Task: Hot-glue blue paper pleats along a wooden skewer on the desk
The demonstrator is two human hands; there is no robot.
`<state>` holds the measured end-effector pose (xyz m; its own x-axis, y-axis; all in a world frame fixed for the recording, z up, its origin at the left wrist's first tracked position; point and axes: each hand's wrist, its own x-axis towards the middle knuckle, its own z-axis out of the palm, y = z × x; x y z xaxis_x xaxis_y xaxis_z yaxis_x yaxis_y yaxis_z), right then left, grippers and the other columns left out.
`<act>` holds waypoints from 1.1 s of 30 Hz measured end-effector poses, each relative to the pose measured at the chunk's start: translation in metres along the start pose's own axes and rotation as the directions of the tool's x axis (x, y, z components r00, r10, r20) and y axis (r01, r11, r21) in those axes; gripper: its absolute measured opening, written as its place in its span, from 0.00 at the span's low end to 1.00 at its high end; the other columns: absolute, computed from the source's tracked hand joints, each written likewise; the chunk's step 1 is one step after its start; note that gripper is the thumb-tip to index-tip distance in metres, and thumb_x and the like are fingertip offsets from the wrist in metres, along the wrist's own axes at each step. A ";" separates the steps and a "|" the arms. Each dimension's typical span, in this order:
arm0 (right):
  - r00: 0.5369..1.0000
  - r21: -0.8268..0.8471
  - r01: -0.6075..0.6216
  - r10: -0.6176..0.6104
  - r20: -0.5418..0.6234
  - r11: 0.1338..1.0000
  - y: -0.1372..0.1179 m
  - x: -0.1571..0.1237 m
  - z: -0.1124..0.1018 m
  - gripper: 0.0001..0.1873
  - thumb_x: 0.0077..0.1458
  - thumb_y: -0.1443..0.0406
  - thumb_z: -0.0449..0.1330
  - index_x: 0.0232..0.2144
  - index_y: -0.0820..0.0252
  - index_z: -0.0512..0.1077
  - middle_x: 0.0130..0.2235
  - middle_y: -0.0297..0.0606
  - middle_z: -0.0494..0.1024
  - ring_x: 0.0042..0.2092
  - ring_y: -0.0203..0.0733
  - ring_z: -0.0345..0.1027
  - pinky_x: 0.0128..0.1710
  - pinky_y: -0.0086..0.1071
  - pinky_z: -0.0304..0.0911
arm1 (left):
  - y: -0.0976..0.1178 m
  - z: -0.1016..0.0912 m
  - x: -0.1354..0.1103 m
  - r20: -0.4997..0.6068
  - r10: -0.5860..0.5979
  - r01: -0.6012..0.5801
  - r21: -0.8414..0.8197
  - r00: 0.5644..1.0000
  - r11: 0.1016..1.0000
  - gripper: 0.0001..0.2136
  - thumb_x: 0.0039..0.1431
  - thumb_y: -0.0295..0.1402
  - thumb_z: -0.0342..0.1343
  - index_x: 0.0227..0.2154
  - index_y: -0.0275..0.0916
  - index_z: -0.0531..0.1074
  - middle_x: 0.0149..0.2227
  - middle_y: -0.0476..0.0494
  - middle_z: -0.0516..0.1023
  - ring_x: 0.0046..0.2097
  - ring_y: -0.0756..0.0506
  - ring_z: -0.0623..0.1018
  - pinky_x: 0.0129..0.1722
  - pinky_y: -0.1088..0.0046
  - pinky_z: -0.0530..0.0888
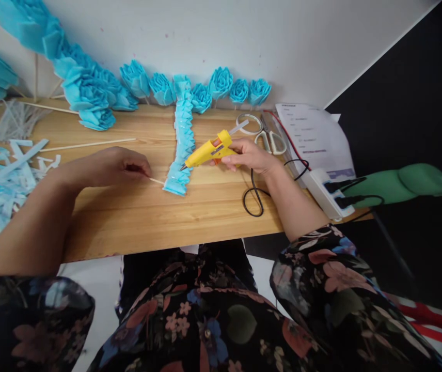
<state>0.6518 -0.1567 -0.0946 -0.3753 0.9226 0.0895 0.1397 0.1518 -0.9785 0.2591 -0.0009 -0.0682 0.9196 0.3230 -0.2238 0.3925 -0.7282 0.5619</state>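
Pleated blue strip (184,135), long axis running front to back, lies between left fingers (144,166), pinched on a thin stick (156,181), and right fingers (230,160), curled round a yellow glue gun (209,151), nozzle (184,167) leftward.

Glue gun (210,151) left of scissors (269,135)

Nothing legible: print (306,130) on white paper (321,147) blurred; label (217,150) on yellow glue gun (206,153) too small.
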 end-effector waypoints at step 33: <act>0.993 -0.165 -0.104 0.111 0.029 0.981 -0.005 0.001 0.008 0.23 0.63 0.53 0.77 0.54 0.61 0.86 0.48 0.43 0.92 0.32 0.34 0.71 0.33 0.30 0.69 | 0.002 0.001 0.001 0.028 -0.008 0.008 -0.004 1.000 1.000 0.19 0.69 0.47 0.56 0.41 0.37 0.86 0.39 0.43 0.89 0.40 0.44 0.81 0.41 0.73 0.74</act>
<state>0.6432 -0.1589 -0.0910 -0.3842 0.9229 -0.0248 0.3275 0.1111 -0.9383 0.2606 -0.0030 -0.0680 0.9165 0.3120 -0.2504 0.4001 -0.7227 0.5636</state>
